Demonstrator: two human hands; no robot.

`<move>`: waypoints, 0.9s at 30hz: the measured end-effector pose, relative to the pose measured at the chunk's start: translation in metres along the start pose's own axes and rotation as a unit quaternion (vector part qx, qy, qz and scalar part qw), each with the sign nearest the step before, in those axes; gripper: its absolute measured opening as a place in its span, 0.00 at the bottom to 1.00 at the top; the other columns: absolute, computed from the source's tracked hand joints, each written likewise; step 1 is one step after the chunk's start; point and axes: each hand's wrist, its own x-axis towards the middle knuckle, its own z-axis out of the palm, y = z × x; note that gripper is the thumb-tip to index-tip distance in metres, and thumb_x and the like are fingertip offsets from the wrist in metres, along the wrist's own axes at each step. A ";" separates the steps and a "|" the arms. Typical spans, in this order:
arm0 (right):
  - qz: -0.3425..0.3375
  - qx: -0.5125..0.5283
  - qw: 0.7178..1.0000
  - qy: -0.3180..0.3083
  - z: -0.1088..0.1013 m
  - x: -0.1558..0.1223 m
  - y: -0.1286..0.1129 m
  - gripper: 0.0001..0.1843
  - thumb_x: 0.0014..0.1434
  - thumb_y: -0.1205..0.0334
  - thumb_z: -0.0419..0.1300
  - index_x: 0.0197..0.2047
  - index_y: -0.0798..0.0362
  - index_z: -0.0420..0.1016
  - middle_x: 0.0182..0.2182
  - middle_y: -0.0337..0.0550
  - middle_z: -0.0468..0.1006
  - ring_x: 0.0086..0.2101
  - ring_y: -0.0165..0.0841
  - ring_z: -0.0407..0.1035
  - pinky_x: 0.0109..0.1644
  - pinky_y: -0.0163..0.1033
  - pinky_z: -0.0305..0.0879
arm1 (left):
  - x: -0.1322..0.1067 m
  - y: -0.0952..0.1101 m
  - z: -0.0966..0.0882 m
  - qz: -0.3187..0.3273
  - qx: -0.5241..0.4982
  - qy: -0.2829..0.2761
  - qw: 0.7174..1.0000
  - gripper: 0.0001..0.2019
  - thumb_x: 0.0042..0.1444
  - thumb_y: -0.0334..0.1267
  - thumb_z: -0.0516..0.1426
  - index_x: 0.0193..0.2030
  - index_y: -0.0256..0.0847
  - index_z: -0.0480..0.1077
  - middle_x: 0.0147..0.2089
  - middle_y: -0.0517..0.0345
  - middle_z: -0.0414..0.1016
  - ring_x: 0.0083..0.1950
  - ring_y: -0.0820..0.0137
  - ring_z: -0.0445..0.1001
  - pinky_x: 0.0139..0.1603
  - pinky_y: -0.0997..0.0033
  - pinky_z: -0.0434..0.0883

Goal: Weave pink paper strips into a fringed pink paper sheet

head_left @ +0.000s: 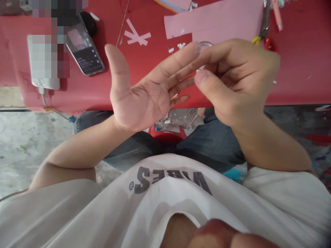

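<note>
My left hand [150,93] is held palm up above the edge of the red table [152,62], its fingers stretched out and the thumb raised apart. Over its fingertips, my right hand [238,75] has its thumb and forefinger brought close together, with the other fingers curled in. A tiny whitish bit [199,70] shows at the right thumb's tip; what is pinched there is mostly hidden. Just beyond the fingertips, a shiny rounded rim [206,43] peeks out, partly covered by the right forefinger, and I cannot tell what it belongs to.
Pink sheets [227,20] lie at the back of the table, near crossed pink strips [137,36] and white scraps [181,45]. A lit phone [89,51] and a white block with a cable [42,75] are at left. A tool with yellow and red handles [269,43] lies at right.
</note>
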 end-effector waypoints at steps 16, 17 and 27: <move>0.126 0.109 0.986 0.014 0.008 -0.004 -0.015 0.04 0.58 0.59 0.73 0.34 0.47 0.84 0.23 0.33 0.77 0.18 0.25 0.59 0.23 0.40 0.63 | 0.004 -0.017 -0.010 0.052 -0.062 -0.104 0.991 0.54 0.52 0.84 0.30 0.60 0.50 0.77 0.62 0.54 0.79 0.63 0.51 0.75 0.69 0.38 0.70; 0.131 0.119 0.984 0.015 0.008 -0.004 -0.015 0.03 0.58 0.61 0.73 0.33 0.47 0.83 0.23 0.33 0.76 0.18 0.25 0.59 0.24 0.39 0.65 | 0.003 -0.016 -0.009 0.054 -0.061 -0.104 0.991 0.55 0.53 0.84 0.29 0.61 0.50 0.77 0.62 0.55 0.78 0.67 0.51 0.73 0.71 0.39 0.69; 0.145 0.213 0.966 0.039 0.016 -0.002 -0.009 0.09 0.56 0.71 0.62 0.27 0.50 0.75 0.18 0.31 0.68 0.19 0.26 0.51 0.27 0.36 0.67 | 0.000 -0.013 0.000 0.096 0.083 -0.038 0.991 0.54 0.58 0.78 0.23 0.61 0.52 0.78 0.68 0.60 0.72 0.77 0.52 0.62 0.76 0.48 0.62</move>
